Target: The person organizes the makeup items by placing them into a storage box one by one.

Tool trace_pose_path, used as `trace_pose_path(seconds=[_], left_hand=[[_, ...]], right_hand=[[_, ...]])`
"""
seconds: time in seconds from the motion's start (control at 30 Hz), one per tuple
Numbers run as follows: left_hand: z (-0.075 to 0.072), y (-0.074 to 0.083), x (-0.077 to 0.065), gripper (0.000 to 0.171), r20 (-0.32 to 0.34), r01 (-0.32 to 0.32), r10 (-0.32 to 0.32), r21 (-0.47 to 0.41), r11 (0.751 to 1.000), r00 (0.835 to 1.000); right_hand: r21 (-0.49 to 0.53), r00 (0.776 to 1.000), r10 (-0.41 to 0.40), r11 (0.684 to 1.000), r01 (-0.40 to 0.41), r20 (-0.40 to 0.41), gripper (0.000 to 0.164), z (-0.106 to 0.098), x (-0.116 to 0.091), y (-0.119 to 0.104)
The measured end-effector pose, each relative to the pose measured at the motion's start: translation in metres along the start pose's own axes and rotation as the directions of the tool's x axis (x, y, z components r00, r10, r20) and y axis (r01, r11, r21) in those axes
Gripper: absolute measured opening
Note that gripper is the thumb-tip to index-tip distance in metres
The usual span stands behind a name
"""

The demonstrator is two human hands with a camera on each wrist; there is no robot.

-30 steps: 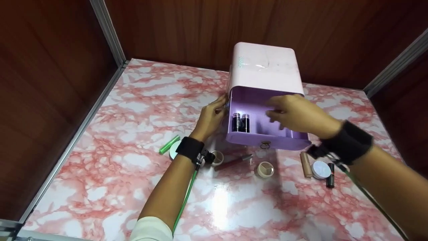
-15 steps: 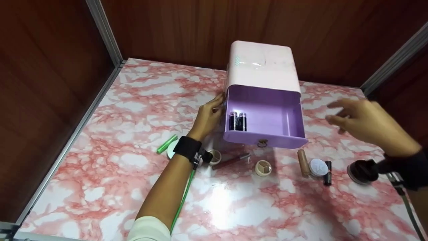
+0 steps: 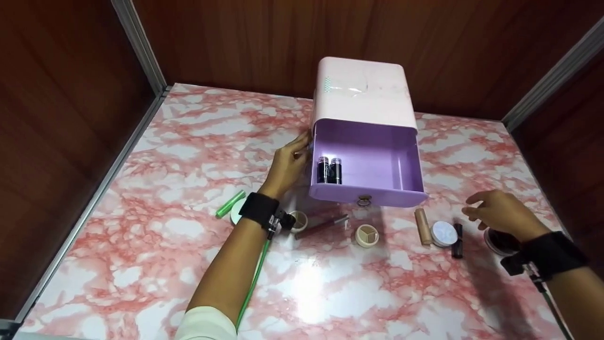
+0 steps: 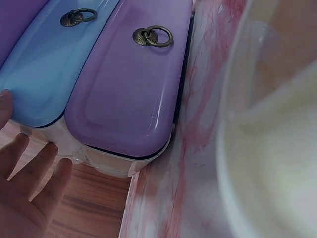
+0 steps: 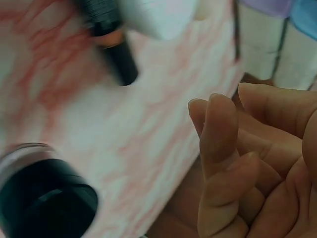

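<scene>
A pale pink drawer box (image 3: pixel 365 92) stands at the back with its purple top drawer (image 3: pixel 377 198) pulled out. Two dark lipstick-like tubes (image 3: pixel 329 172) with clear tops sit in the drawer's left front corner. My left hand (image 3: pixel 289 160) rests at the box's left side, fingers extended; in the left wrist view its fingertips lie along the edge of the blue drawer front (image 4: pixel 44 64). Over the table on the right, my right hand (image 3: pixel 500 212) holds nothing, its fingers loosely bent. Just below it is a black-lidded round jar (image 3: pixel 502 243), partly covered by the hand.
A tan tube (image 3: pixel 423 226), a white-lidded round jar (image 3: pixel 443 233) and a black tube (image 3: pixel 457 241) lie right of the box. Two three-section round pots (image 3: pixel 366 235), a dark red slim tube (image 3: pixel 323 226) and a green tube (image 3: pixel 230 204) lie in front and left.
My right hand has left the drawer, moving right and then down toward the black-lidded jar. My left hand stays at the box's side; the lipstick-like tubes remain in the drawer.
</scene>
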State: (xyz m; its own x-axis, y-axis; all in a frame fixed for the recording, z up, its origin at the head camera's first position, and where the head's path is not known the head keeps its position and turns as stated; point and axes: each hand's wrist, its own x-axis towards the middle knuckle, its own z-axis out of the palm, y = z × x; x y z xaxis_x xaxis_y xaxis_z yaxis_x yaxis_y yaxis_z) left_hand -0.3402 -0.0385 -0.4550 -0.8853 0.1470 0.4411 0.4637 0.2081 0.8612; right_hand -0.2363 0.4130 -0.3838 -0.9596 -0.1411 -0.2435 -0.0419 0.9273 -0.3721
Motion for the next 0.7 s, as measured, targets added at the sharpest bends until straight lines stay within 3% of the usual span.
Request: trace_pose_path(seconds=[0.27, 0.57, 0.7], left_hand=[[0.000, -0.001, 0.000, 0.037, -0.007, -0.012, 0.012, -0.009, 1.000, 1.000], [0.000, -0.002, 0.000, 0.038, -0.012, -0.030, 0.030, -0.006, 1.000, 0.999], [-0.001, -0.001, -0.001, 0.039, 0.005, 0.003, -0.003, -0.010, 1.000, 1.000]], right_hand=[[-0.048, 0.993, 0.027, 0.999, -0.022, 0.118, 0.055, 0.020, 0.007, 0.015], [-0.148, 0.998, -0.003, 0.989, 0.012, 0.060, 0.038, 0.035, 0.011, 0.022], [-0.142, 0.998, -0.001, 0.990, 0.009, 0.057, 0.037, 0.036, 0.011, 0.023]])
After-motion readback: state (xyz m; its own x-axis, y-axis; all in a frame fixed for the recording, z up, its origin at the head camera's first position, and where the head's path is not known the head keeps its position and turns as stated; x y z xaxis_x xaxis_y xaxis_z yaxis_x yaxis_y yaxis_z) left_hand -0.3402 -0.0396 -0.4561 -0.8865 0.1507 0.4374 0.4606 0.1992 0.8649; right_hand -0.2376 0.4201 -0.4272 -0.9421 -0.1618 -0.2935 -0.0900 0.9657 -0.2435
